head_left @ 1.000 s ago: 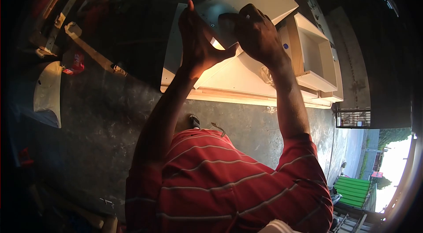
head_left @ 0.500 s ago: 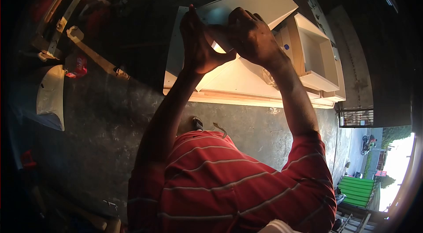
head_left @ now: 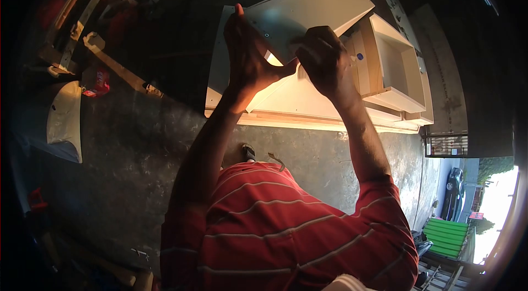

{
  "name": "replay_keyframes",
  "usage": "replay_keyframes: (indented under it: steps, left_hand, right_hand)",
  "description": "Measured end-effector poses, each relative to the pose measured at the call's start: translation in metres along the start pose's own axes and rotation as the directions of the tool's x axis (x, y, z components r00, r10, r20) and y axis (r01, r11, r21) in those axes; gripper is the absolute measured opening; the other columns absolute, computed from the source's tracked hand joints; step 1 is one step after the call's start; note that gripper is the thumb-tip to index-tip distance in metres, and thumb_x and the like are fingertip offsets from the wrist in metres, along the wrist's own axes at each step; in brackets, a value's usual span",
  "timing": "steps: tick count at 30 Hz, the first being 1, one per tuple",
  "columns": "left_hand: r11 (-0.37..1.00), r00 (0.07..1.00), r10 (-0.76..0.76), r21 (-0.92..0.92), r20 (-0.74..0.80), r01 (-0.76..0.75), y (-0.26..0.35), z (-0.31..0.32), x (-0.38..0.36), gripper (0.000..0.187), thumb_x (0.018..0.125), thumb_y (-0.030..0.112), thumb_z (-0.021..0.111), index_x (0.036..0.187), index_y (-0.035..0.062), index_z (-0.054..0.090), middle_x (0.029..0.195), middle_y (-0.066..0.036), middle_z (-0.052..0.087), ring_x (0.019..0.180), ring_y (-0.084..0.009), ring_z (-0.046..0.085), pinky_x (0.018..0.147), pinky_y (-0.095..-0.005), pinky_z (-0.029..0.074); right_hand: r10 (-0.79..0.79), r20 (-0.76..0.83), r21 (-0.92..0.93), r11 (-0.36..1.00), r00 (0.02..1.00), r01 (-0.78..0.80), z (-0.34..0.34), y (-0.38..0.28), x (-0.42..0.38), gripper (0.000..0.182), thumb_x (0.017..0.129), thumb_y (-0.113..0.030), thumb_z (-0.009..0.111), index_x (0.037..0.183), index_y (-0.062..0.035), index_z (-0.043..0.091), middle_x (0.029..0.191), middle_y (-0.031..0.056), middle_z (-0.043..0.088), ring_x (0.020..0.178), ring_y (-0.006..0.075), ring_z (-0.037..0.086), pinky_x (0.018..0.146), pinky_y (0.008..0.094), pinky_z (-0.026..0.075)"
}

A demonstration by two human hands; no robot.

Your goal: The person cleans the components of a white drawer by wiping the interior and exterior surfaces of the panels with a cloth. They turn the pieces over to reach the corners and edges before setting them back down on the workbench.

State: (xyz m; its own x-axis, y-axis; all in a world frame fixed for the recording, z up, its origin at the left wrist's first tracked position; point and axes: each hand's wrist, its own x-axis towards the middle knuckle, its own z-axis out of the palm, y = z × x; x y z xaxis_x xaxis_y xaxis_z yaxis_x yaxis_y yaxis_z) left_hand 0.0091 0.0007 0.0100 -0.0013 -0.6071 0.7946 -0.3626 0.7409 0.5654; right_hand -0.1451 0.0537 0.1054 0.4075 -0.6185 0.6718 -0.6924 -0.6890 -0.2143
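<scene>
A white panel (head_left: 319,7) with a small round fitting (head_left: 267,34) on its face stands tilted over a larger pale cabinet piece (head_left: 291,98). My left hand (head_left: 250,65) braces the panel's near left corner, its fingers along one edge and its thumb stretched out to the right beneath. Close to that thumb tip, my right hand (head_left: 325,62) is closed with curled fingers, blurred by motion. What it may hold is hidden. Light shines through a gap between the panel and the piece below.
An open drawer-like box (head_left: 393,62) lies at the right end of the cabinet piece. A wooden bar (head_left: 118,65) and a red packet (head_left: 99,83) are on the left. A curved white panel (head_left: 63,120) stands at far left. Outside are a dark car (head_left: 453,195) and a green ribbed container (head_left: 446,239).
My right hand has come down off the panel's face towards my left thumb, uncovering the round fitting. My left hand stays about where it was. Outside, a dark car appears where a motorbike was.
</scene>
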Motion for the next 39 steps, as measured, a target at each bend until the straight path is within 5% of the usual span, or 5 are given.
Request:
replay_keyframes:
  steps: [16,20,26,32,39]
  left_hand:
    - [0.999,0.996,-0.043,-0.02,0.084,0.044,-0.004,0.005,-0.007,0.139,0.056,0.05,0.085,0.148,-0.0084,-0.001,0.135,-0.032,0.032,0.121,-0.0424,0.036,0.103,-0.0548,0.03]
    - [0.987,0.997,0.062,0.143,0.045,-0.068,0.0,-0.002,-0.005,0.14,0.056,0.052,0.084,0.148,-0.009,-0.001,0.133,-0.028,0.038,0.12,-0.0415,0.04,0.104,-0.0503,0.032]
    - [0.921,0.963,-0.205,-0.3,0.174,0.25,0.021,-0.007,-0.001,0.131,0.064,0.044,0.084,0.15,-0.0063,-0.001,0.129,-0.024,0.045,0.119,-0.0368,0.045,0.107,-0.0486,0.031]
    - [0.98,0.981,-0.104,-0.148,0.162,0.129,0.01,-0.009,-0.001,0.125,0.065,0.041,0.084,0.15,-0.0049,0.004,0.128,-0.026,0.044,0.117,-0.0371,0.045,0.101,-0.0486,0.036]
    - [0.989,0.993,-0.069,-0.12,0.095,0.081,0.002,0.001,-0.007,0.126,0.062,0.058,0.083,0.148,-0.0053,0.015,0.125,-0.027,0.042,0.113,-0.04,0.045,0.096,-0.0509,0.037]
  right_hand:
    - [0.071,-0.186,-0.32,0.939,0.98,-0.129,0.002,0.053,-0.019,0.007,0.076,-0.006,0.063,0.082,-0.0021,0.064,0.084,0.0089,0.062,0.084,0.0282,0.058,0.072,0.0385,0.051]
    - [-0.04,-0.113,-0.005,0.999,0.993,0.04,0.014,-0.011,-0.023,0.007,0.075,-0.003,0.067,0.082,-0.002,0.064,0.087,0.0078,0.061,0.09,0.0282,0.059,0.071,0.0386,0.052]
    - [0.662,-0.151,0.578,0.661,0.734,-0.478,0.022,0.008,-0.08,0.021,0.088,-0.008,0.059,0.108,-0.001,0.06,0.085,0.0155,0.065,0.075,0.0203,0.065,0.069,0.0319,0.05]
    - [0.626,-0.061,0.428,0.72,0.777,-0.547,0.012,-0.01,-0.086,0.047,0.086,-0.005,0.06,0.131,-0.002,0.049,0.078,0.009,0.061,0.071,0.0161,0.06,0.067,0.0295,0.048]
    - [0.518,0.0,0.178,0.842,0.856,-0.509,0.008,-0.024,-0.052,0.048,0.085,-0.016,0.063,0.131,-0.0047,0.052,0.088,0.02,0.067,0.075,0.0378,0.065,0.068,0.0436,0.054]
